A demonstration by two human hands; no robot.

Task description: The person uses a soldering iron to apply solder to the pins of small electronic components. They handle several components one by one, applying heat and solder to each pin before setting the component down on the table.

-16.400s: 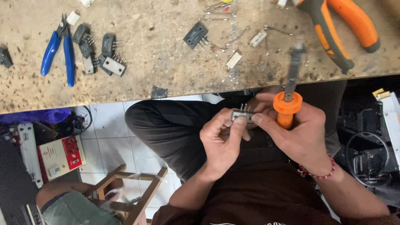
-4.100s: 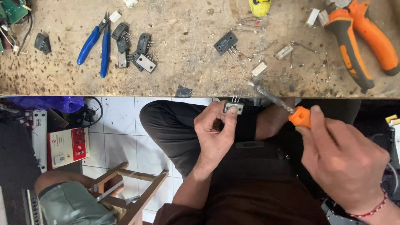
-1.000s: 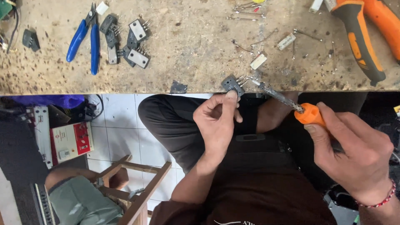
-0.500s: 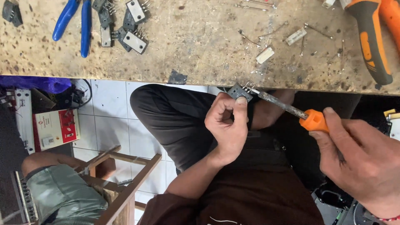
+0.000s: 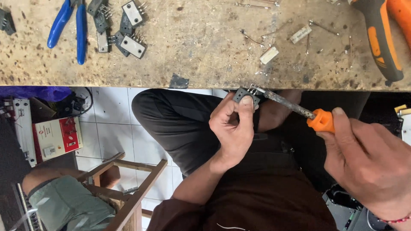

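**Soldering iron tip at the legs of a small grey component, below the bench edge**

A worn, speckled wooden workbench [image 5: 205, 51] fills the upper part of the view, with white floor tiles [image 5: 111, 128] below its edge. On the bench lie blue-handled pliers [image 5: 70, 23], a cluster of flat grey and black transistor-like components with metal legs [image 5: 122, 25], two small white rectangular resistors [image 5: 282, 45], scattered bits of wire, and a large orange-and-black tool handle [image 5: 381, 38] at the far right. A red-and-white box [image 5: 58, 139] sits on the floor to the left, near a wooden stool frame [image 5: 128, 188].

The left hand [image 5: 233, 128] is raised just beneath the bench edge, its thumb and fingers closed in a pinch on a small flat grey component with thin metal legs [image 5: 245, 94]; the legs point up and to the right, close to the bench edge.

The right hand [image 5: 368, 158] is wrapped around the handle of a soldering iron with an orange collar and a dark metal shaft [image 5: 299, 111]. The shaft slants up to the left, and its tip sits at the component's legs; whether it actually touches them cannot be told.
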